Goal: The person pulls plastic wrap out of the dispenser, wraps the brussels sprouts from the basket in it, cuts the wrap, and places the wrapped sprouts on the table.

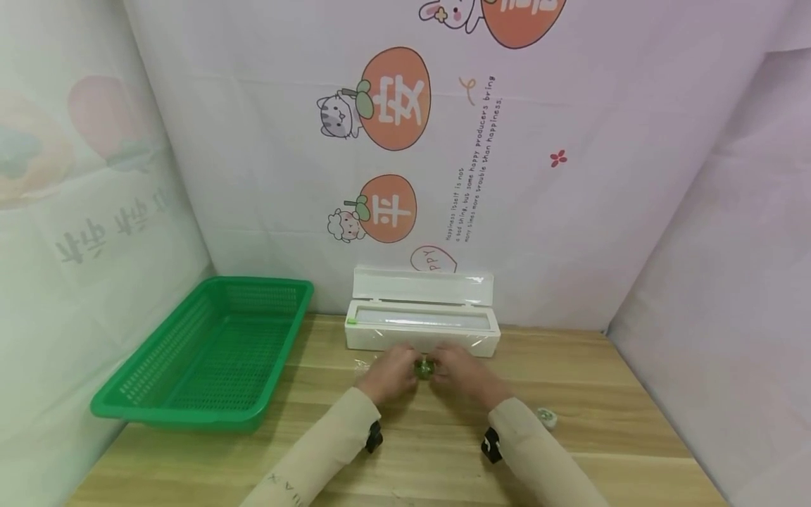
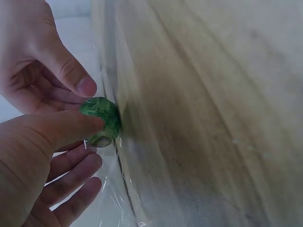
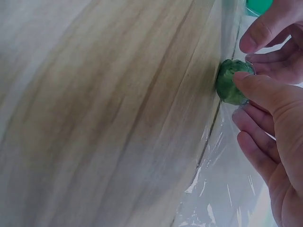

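A small round green vegetable (image 1: pixel 425 367), its exact kind unclear, sits between my two hands just in front of the white cling film dispenser (image 1: pixel 360 341). My left hand (image 1: pixel 391 373) pinches it from the left, with the thumb (image 2: pixel 90 124) lying across its surface. From the right side, my right hand (image 1: pixel 465 377) pinches it too, its thumb (image 3: pixel 251 84) on the green skin. Clear cling film (image 3: pixel 213 191) spreads around and under the vegetable along the wooden surface. Whether film covers the whole vegetable is hard to tell.
The dispenser's lid (image 1: pixel 421 286) stands up at the back, against the printed cloth wall (image 1: pixel 538 232). A large green plastic basket (image 1: pixel 275 366) occupies the left of the wooden table (image 1: pixel 608 436). A small white-and-green object (image 1: pixel 547 418) lies by the right forearm.
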Demonstrator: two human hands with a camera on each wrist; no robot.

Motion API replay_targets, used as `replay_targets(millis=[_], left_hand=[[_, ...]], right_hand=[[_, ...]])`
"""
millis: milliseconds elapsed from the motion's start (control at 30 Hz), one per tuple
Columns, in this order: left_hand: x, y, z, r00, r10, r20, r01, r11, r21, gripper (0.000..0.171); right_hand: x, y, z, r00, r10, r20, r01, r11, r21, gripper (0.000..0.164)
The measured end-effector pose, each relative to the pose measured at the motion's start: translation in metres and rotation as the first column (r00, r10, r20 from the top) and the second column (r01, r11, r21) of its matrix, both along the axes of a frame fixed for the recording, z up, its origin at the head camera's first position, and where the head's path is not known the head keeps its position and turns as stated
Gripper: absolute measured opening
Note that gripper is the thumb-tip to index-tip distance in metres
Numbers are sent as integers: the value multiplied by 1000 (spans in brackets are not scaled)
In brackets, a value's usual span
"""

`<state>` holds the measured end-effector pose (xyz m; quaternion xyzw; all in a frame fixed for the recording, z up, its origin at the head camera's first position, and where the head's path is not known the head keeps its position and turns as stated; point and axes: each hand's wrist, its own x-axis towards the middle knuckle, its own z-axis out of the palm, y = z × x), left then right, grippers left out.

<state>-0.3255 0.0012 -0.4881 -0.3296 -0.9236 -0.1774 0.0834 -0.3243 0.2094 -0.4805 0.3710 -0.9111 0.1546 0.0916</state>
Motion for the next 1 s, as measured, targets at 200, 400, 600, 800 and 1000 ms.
replay_targets(millis=[200,400,600,800,1000], left_hand=[[-10,5,0,1000,23,-22,-23,999,-23,27],[-15,11,0,999,53,0,-53,998,-14,26],[-23,14,-3,998,52,-19,-52,998,-20,20],[-28,12,-4,999,14,-45,-15,1000,-12,17],[-32,11,-5,1000,-7,-24,7,1000,14,18]], right_hand=[[-5,-3,-2,999,-31,-31,32,999,33,30],[-11,-5,-6,999,-42,-29,42,999,0,27],[-12,-8,-5,998,-40,-40,39,999,-21,28],[-14,-9,-6,998,-56,-22,56,998,-28,30],[-15,-12,-8,994,-109,4,109,994,-26,33]])
